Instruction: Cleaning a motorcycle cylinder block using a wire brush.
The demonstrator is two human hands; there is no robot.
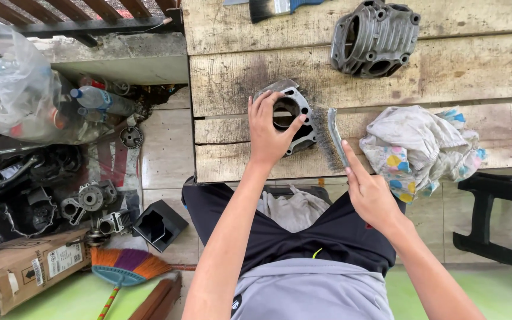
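Grey metal engine cylinder (291, 115) sits on the wooden bench (238, 77), gripped by the left hand (268, 133). Right hand (370, 192) grasps a wire brush (332, 139), whose long axis runs upright just beside the cylinder's right side.

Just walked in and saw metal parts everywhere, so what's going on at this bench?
A person sits at a worn wooden bench. Their left hand grips a grey engine cylinder on the planks, while the right hand holds a wire brush against its side. A second metal casting and a crumpled rag lie nearby.
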